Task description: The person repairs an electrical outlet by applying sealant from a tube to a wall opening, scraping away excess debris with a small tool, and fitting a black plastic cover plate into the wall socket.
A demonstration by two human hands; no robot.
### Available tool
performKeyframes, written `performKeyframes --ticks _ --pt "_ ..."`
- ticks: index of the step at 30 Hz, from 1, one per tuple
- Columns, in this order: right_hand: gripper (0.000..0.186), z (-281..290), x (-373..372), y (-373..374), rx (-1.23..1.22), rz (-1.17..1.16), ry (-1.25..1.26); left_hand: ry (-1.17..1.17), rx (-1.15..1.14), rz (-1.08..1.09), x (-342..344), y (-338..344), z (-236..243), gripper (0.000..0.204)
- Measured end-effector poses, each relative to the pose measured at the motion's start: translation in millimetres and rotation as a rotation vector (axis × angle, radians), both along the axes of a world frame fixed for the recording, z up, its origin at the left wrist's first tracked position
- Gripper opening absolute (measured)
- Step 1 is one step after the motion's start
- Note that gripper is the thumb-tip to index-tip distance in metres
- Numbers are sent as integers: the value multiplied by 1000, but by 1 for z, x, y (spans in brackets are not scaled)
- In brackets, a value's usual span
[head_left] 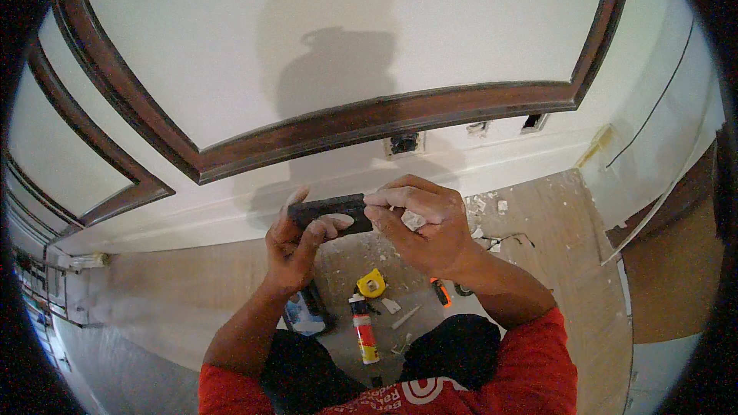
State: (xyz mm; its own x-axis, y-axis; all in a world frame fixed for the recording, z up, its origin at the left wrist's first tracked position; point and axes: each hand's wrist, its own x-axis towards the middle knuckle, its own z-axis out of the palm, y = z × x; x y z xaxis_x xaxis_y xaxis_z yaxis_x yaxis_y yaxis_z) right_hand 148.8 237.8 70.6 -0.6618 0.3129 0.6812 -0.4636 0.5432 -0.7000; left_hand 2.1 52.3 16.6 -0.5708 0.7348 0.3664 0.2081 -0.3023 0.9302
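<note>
Up in front of the wall, I hold a dark rectangular block-like piece [329,206] between both hands. My left hand [290,250] is closed round its left end, the thumb lying along the near face beside a pale oval patch. At the right end, the fingertips of my right hand [434,223] pinch its edge. Whitish dust coats the fingers of both hands. A small white piece [413,220] shows by the right palm; I cannot tell whether it is held. Below on the floor lie a yellow tape measure [371,283] and a red-and-yellow bottle [364,334] with a black cap.
An orange-and-black cutter [440,293] lies right of the tape measure, a dark-edged case [306,313] to the left. White chips [502,206] litter the floor. Ahead, the white wall has dark wooden moulding [384,113] and an open socket box [403,143]. A brown board [669,277] stands at right.
</note>
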Motion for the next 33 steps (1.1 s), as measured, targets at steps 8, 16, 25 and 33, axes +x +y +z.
performKeyframes --ticks 8,16,25,33 --pt "7 -1 -2 -8 2 -106 -76 193 -117 141 8 -6 5 57" --pt "10 -6 -1 2 49 -97 -123 636 -238 193 -4 -14 13 52" --pt "11 -23 -5 8 63 -180 -135 727 -379 157 9 -9 21 58" --pt "7 -36 -1 13 -422 208 -225 -157 -228 -1 17 4 15 65"
